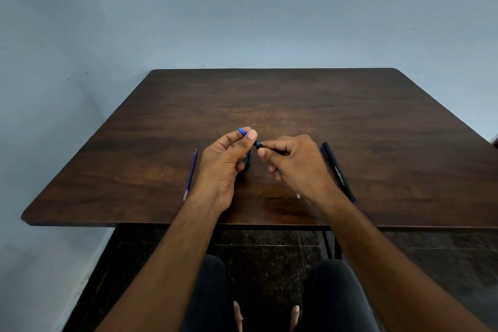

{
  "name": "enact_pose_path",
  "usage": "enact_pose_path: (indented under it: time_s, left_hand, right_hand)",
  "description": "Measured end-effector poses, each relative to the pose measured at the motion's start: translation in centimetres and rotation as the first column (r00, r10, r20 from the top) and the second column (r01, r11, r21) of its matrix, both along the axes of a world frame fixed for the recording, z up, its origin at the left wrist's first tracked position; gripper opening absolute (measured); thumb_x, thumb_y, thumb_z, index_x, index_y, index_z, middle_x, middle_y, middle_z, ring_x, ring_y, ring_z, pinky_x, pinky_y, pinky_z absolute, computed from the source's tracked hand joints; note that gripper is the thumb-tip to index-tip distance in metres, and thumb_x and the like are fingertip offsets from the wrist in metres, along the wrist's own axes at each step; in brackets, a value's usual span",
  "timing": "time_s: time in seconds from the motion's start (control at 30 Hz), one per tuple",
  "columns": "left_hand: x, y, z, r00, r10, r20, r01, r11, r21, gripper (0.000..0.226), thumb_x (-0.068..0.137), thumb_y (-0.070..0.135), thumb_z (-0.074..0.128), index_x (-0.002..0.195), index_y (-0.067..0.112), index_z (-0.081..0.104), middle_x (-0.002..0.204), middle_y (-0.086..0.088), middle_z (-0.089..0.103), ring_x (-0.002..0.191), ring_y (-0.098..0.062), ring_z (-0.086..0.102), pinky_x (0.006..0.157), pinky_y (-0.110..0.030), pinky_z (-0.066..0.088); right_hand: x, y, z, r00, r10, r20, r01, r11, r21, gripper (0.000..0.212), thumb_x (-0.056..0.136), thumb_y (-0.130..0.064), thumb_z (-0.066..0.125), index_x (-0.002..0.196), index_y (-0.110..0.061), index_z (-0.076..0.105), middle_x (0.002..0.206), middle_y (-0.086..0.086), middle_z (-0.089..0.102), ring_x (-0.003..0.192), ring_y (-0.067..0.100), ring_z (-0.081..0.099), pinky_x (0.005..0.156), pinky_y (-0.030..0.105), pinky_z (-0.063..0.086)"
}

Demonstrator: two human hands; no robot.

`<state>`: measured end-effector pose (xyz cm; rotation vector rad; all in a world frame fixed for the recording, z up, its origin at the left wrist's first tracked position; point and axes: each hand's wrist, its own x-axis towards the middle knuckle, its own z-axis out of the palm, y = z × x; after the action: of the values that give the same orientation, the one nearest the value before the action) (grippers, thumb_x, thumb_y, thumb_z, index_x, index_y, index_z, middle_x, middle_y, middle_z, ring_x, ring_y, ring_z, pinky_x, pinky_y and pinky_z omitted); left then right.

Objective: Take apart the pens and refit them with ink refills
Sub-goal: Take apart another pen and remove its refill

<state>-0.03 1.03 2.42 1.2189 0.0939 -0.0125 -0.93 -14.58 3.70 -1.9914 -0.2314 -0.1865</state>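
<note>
Both hands hold one blue pen [256,143] above the near middle of the dark wooden table [269,100]. My left hand [225,167] pinches its blue tip section [242,131] between thumb and forefinger. My right hand [293,162] grips the pen's barrel, most of which is hidden in the fist. A thin blue ink refill [190,174] lies on the table left of my left hand. A whole black pen [338,171] lies to the right of my right hand. A small dark pen part [249,159] lies on the table between the hands, partly hidden.
A small pale piece [298,195] pokes out by my right wrist near the table's front edge. A pale blue wall stands behind and left of the table. Below the edge are my knees and a dark speckled floor.
</note>
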Motion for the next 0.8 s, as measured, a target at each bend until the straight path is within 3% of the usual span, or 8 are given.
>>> enact_pose_path:
  time_s: [0.1, 0.2, 0.33, 0.43, 0.57, 0.67, 0.73, 0.8]
  left_hand:
    - [-0.34, 0.36, 0.2, 0.99, -0.127, 0.062, 0.126, 0.992, 0.019, 0.028, 0.094, 0.031, 0.065, 0.12, 0.023, 0.073, 0.12, 0.004, 0.073, 0.092, -0.011, 0.054, 0.076, -0.026, 0.04]
    - [-0.41, 0.58, 0.21, 0.986, -0.11, 0.122, 0.103, 0.993, 0.062, 0.023, 0.098, 0.018, 0.061, 0.118, 0.019, 0.073, 0.117, -0.002, 0.075, 0.089, -0.011, 0.055, 0.07, -0.022, 0.042]
    - [-0.22, 0.41, 0.44, 0.995, 0.001, 0.102, -0.004, 0.999, 0.032, 0.016, 0.086, 0.025, 0.076, 0.099, 0.017, 0.08, 0.105, -0.006, 0.078, 0.07, -0.007, 0.05, 0.065, -0.025, 0.039]
    - [0.04, 0.35, 0.37, 0.996, 0.064, 0.07, -0.067, 0.997, 0.04, 0.026, 0.067, 0.04, 0.088, 0.08, 0.019, 0.081, 0.092, -0.005, 0.078, 0.061, -0.006, 0.045, 0.061, -0.023, 0.04]
    - [0.31, 0.37, 0.25, 0.997, 0.079, 0.007, -0.08, 0.996, 0.051, 0.033, 0.055, 0.05, 0.09, 0.067, 0.023, 0.074, 0.065, 0.005, 0.062, 0.059, -0.008, 0.044, 0.059, -0.023, 0.041]
    - [0.1, 0.6, 0.44, 1.0, -0.019, 0.017, 0.018, 0.998, 0.057, 0.031, 0.069, 0.049, 0.084, 0.084, 0.023, 0.078, 0.081, 0.007, 0.071, 0.071, -0.009, 0.049, 0.066, -0.025, 0.041]
    - [-0.15, 0.84, 0.58, 0.994, -0.091, 0.053, 0.089, 0.995, 0.048, 0.025, 0.087, 0.036, 0.073, 0.106, 0.02, 0.077, 0.108, 0.004, 0.076, 0.08, -0.006, 0.054, 0.07, -0.023, 0.041]
    - [-0.3, 0.97, 0.67, 0.993, -0.1, 0.069, 0.096, 0.993, 0.062, 0.021, 0.095, 0.021, 0.064, 0.113, 0.016, 0.075, 0.114, -0.001, 0.076, 0.08, -0.005, 0.056, 0.068, -0.021, 0.038]
  right_hand:
    - [0.19, -0.01, 0.02, 1.0, -0.012, 0.0, 0.012, 1.0, 0.011, 0.016, 0.094, -0.017, 0.07, 0.108, -0.016, 0.079, 0.061, -0.018, 0.063, 0.047, -0.001, 0.058, 0.054, 0.022, 0.047]
    - [0.28, 0.05, 0.13, 1.0, -0.005, 0.004, 0.005, 1.0, -0.014, 0.017, 0.094, -0.017, 0.07, 0.109, -0.016, 0.079, 0.062, -0.019, 0.062, 0.048, -0.001, 0.058, 0.055, 0.02, 0.047]
    - [0.15, 0.25, 0.23, 1.0, -0.002, 0.01, 0.002, 1.0, 0.011, 0.019, 0.094, -0.017, 0.071, 0.111, -0.016, 0.078, 0.065, -0.014, 0.063, 0.048, -0.001, 0.058, 0.053, 0.019, 0.047]
    - [0.04, 0.28, 0.24, 1.0, 0.011, 0.0, -0.011, 1.0, 0.01, 0.018, 0.094, -0.018, 0.071, 0.11, -0.017, 0.078, 0.069, -0.008, 0.065, 0.05, 0.0, 0.059, 0.055, 0.022, 0.05]
    - [-0.12, 0.32, 0.14, 1.0, 0.014, -0.003, -0.014, 1.0, 0.028, 0.016, 0.093, -0.018, 0.072, 0.107, -0.016, 0.079, 0.068, -0.005, 0.065, 0.048, 0.0, 0.058, 0.053, 0.022, 0.049]
    - [-0.16, 0.28, 0.23, 1.0, 0.01, 0.006, -0.01, 1.0, 0.011, 0.017, 0.094, -0.017, 0.071, 0.109, -0.016, 0.078, 0.068, -0.009, 0.065, 0.049, -0.001, 0.059, 0.053, 0.021, 0.05]
    - [-0.04, 0.19, 0.34, 1.0, 0.007, 0.008, -0.007, 1.0, 0.02, 0.017, 0.094, -0.016, 0.071, 0.109, -0.017, 0.078, 0.067, -0.009, 0.065, 0.048, -0.001, 0.058, 0.052, 0.021, 0.05]
    - [0.07, 0.14, 0.39, 1.0, 0.002, 0.001, -0.002, 1.0, 0.019, 0.018, 0.094, -0.017, 0.071, 0.11, -0.018, 0.078, 0.068, -0.008, 0.065, 0.048, -0.001, 0.058, 0.052, 0.022, 0.051]
